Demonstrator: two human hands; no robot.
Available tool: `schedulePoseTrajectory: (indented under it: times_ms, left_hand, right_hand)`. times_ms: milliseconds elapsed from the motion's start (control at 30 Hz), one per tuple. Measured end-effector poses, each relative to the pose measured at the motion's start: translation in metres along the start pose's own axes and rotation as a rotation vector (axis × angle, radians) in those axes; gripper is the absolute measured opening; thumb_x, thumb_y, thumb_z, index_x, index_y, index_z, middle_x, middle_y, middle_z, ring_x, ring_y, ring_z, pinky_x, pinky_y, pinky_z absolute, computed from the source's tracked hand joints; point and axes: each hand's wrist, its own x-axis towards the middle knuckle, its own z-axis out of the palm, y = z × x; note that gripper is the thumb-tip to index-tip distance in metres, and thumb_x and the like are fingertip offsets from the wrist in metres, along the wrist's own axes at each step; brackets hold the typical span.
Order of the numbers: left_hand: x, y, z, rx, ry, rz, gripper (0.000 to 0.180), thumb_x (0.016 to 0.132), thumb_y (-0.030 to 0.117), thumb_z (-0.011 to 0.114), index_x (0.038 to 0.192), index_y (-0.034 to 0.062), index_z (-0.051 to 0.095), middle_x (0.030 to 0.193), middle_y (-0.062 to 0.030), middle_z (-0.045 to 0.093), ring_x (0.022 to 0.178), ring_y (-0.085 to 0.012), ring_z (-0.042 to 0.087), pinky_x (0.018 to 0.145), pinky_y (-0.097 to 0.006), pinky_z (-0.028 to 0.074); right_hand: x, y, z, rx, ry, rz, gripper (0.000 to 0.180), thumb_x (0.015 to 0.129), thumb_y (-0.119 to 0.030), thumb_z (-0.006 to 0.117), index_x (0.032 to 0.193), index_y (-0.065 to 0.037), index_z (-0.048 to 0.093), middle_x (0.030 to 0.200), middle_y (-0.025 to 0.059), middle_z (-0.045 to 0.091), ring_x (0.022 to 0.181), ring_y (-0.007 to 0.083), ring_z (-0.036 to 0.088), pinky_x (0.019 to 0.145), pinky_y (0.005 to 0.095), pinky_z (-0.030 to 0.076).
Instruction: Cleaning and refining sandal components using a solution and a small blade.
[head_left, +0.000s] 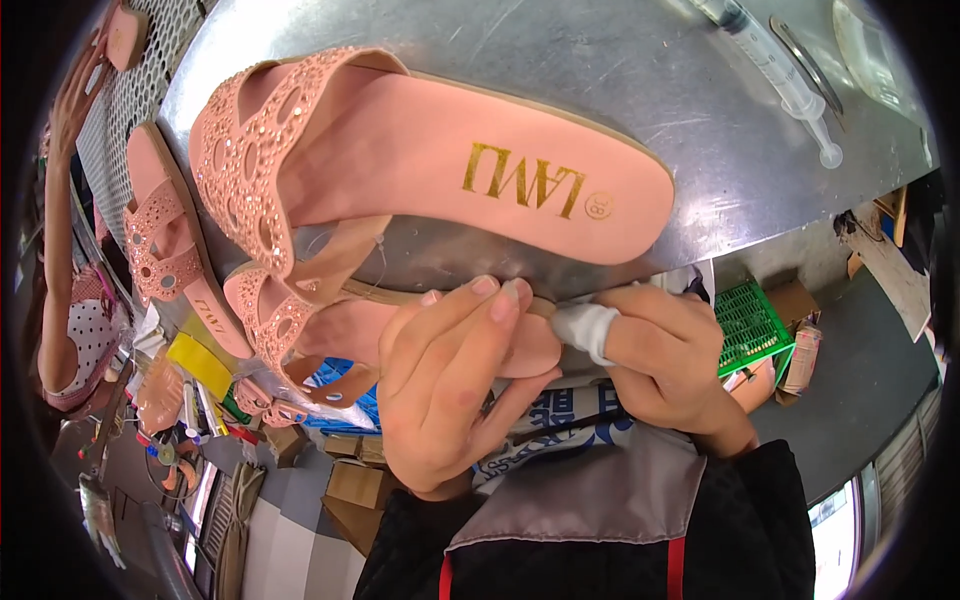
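Observation:
A pink slide sandal (530,355) is held at its heel end by my left hand (440,385), whose fingers curl over the sole and hide much of it. Wrapped round a fingertip of my right hand (665,350) is a white cloth (587,332); its end meets the edge of that heel, and the other fingers are bent in. Just beyond my hands lies a larger-looking pink sandal (450,150) on the metal table (600,60), its strap cut with holes and dotted with shiny stones, gold print near the heel.
A clear plastic syringe (775,70) and metal tweezers (805,65) lie at the far right. Another pink sandal (165,185) rests at the left, near a co-worker's arm (60,200). A green crate (750,325) stands below right; cardboard boxes (358,490) sit below left.

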Motion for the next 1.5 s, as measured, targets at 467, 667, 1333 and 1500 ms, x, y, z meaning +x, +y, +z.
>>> schedulePoseTrajectory:
  times_ms: [467, 667, 1333, 1500]
  left_hand:
    - [-0.002, -0.009, 0.001, -0.040, 0.049, 0.106, 0.081, 0.059, 0.009, 0.089, 0.133, 0.0015, 0.058, 0.116, -0.0127, 0.071, 0.109, -0.0326, 0.065, 0.097, -0.047, 0.048]
    - [-0.001, -0.012, 0.005, -0.047, 0.062, 0.164, 0.082, 0.058, 0.009, 0.090, 0.133, 0.0007, 0.058, 0.118, -0.0123, 0.071, 0.111, -0.0328, 0.064, 0.100, -0.045, 0.047]
    - [-0.005, -0.018, 0.009, -0.093, 0.113, 0.198, 0.087, 0.060, 0.009, 0.088, 0.140, 0.0042, 0.054, 0.119, -0.0115, 0.069, 0.110, -0.0328, 0.061, 0.097, -0.042, 0.048]
    - [-0.004, -0.017, 0.007, -0.095, 0.107, 0.183, 0.088, 0.062, 0.011, 0.089, 0.142, 0.0042, 0.052, 0.120, -0.0116, 0.070, 0.111, -0.0322, 0.062, 0.097, -0.042, 0.048]
  right_hand:
    - [-0.020, -0.018, -0.002, -0.155, -0.012, -0.035, 0.034, 0.070, 0.009, 0.068, 0.101, -0.004, 0.071, 0.081, 0.0067, 0.065, 0.059, 0.0230, 0.063, 0.051, 0.0328, 0.049]
    - [-0.021, -0.012, 0.009, -0.134, 0.088, -0.012, 0.032, 0.075, 0.012, 0.064, 0.104, -0.001, 0.071, 0.081, 0.0106, 0.065, 0.063, 0.0239, 0.063, 0.055, 0.0312, 0.048]
    - [-0.023, -0.012, 0.015, 0.080, 0.105, 0.158, 0.018, 0.089, 0.008, 0.062, 0.105, 0.003, 0.069, 0.082, 0.0110, 0.064, 0.062, 0.0162, 0.061, 0.056, 0.0288, 0.048]
    - [-0.004, -0.015, 0.016, 0.036, 0.106, 0.120, 0.019, 0.089, 0.006, 0.064, 0.107, 0.001, 0.070, 0.080, 0.0102, 0.063, 0.061, 0.0159, 0.058, 0.056, 0.0296, 0.046]
